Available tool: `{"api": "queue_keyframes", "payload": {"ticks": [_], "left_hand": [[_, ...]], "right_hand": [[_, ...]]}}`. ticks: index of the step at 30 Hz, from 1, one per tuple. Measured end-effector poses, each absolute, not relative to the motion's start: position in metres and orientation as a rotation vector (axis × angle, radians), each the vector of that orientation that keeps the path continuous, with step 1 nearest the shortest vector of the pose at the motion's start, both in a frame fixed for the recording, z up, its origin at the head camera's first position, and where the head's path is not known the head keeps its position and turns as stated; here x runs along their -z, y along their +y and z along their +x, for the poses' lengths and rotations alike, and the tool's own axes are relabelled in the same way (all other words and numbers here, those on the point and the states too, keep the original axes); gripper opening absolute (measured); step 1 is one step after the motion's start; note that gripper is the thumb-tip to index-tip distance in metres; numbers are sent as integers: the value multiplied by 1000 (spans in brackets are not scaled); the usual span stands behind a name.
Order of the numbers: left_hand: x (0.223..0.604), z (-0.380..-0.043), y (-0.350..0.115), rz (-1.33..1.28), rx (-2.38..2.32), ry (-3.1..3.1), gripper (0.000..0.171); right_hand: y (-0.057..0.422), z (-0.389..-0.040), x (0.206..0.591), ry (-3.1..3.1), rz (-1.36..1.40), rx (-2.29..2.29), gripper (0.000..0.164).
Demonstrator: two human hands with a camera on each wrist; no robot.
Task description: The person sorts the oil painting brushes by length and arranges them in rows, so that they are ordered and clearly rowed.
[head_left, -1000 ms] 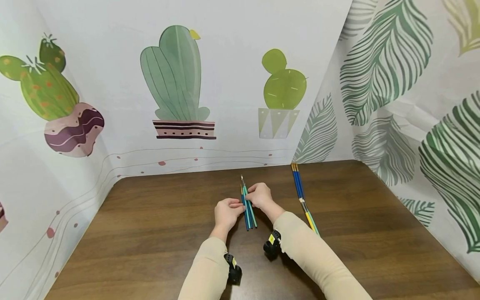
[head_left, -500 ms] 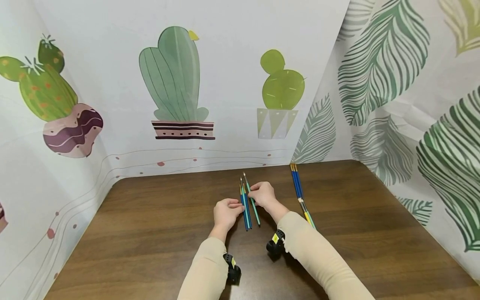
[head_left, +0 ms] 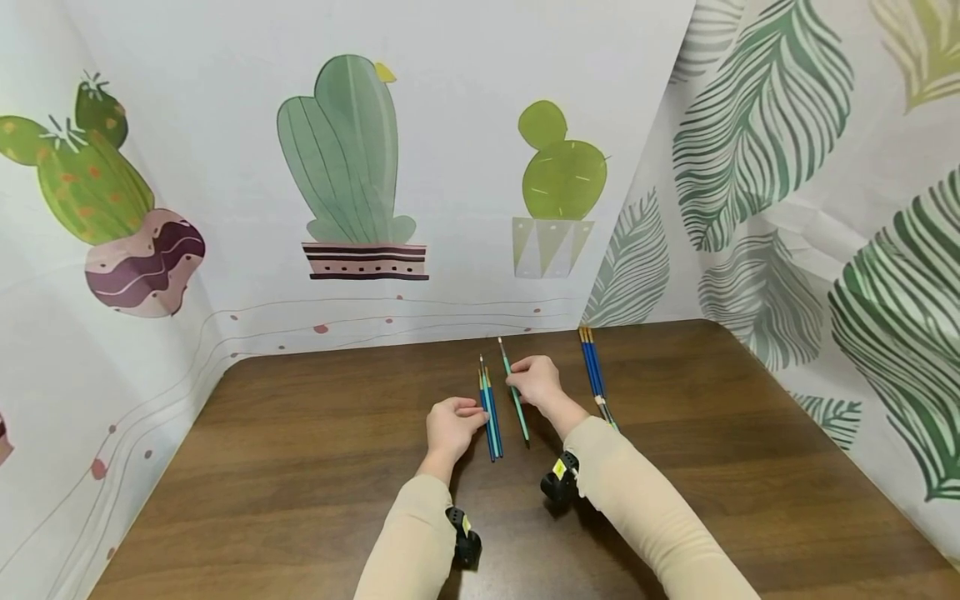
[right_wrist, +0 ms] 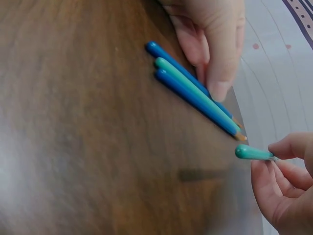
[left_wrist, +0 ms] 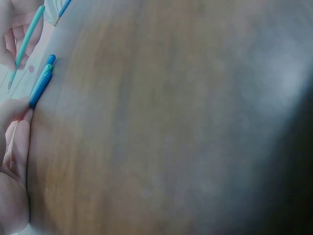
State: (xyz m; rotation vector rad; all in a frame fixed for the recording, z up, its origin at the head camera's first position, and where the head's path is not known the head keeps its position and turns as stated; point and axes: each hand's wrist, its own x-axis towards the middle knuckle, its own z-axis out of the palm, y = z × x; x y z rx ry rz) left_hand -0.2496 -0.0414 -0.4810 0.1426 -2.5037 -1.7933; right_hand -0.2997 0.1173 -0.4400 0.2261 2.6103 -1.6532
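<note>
My right hand [head_left: 537,380] pinches a green paintbrush [head_left: 520,410] between thumb and fingers, its bristles pointing away from me. In the right wrist view this brush's rounded handle end [right_wrist: 248,152] is raised over the table, with a shadow below. To its left, two blue paintbrushes [right_wrist: 195,104] and another green paintbrush [right_wrist: 188,84] lie close side by side on the wood. My left hand [head_left: 453,427] holds this small group at its left side, thumb and fingertips on the outer blue brush. The left wrist view shows both hands at its left edge.
Several more paintbrushes lie in a line on the right: blue ones [head_left: 591,360] at the back, others partly hidden by my right sleeve [head_left: 630,483]. The brown table [head_left: 315,467] ends at a cloth wall [head_left: 465,167] printed with cacti and leaves.
My right hand has drawn the green paintbrush out of the group and carried it right and slightly away from me. My left hand has stayed at the other brushes.
</note>
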Motion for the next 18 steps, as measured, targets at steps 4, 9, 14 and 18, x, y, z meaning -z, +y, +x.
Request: {"api": "queue_keyframes", "payload": {"ticks": [4,9,14,18], "left_hand": [[482,-250,-41,140,1796,-2501,28],[482,-250,-41,146,1792,-2502,29],[483,-250,-41,145,1808,-2498,29],[483,-250,-41,134,1808,-2493,29]], "right_hand": [[124,-302,438,2629,235,1641,24],[132,-303,435,2653,255,1644,25],[141,-303,432,2645,269,1668,25],[147,-302,430,2642,270,1683,25]]}}
